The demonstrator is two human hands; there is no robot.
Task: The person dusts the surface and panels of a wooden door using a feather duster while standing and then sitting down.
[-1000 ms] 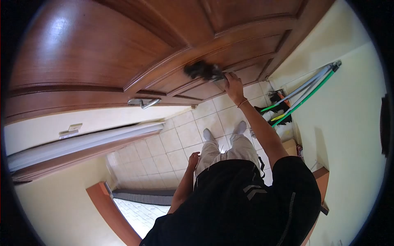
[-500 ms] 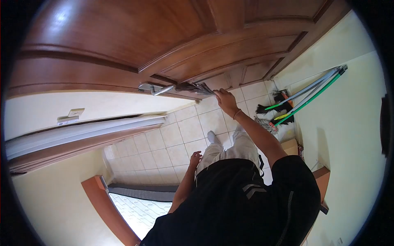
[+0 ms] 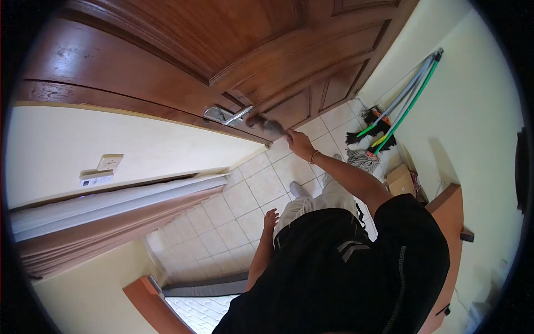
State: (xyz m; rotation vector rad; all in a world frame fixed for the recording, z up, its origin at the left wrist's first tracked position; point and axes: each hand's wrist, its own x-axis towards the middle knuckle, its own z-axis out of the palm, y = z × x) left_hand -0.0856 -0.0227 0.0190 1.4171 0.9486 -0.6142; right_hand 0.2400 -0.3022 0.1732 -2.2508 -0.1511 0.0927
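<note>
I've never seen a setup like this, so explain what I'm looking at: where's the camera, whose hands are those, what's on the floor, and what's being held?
There is no machine here, just a person with bare hands. The only camera is worn on their head, looking forward and down, so their black shirt fills the bottom of the view. The right hand holds a dark, fluffy duster, blurred, near the metal handle of a brown door. Whether it touches the door is hard to tell. The left hand hangs low with nothing visible in it. On the tiled floor stand black-bristled brooms and a grey string mop, their poles leaning by the wall, near a cardboard box.
</note>
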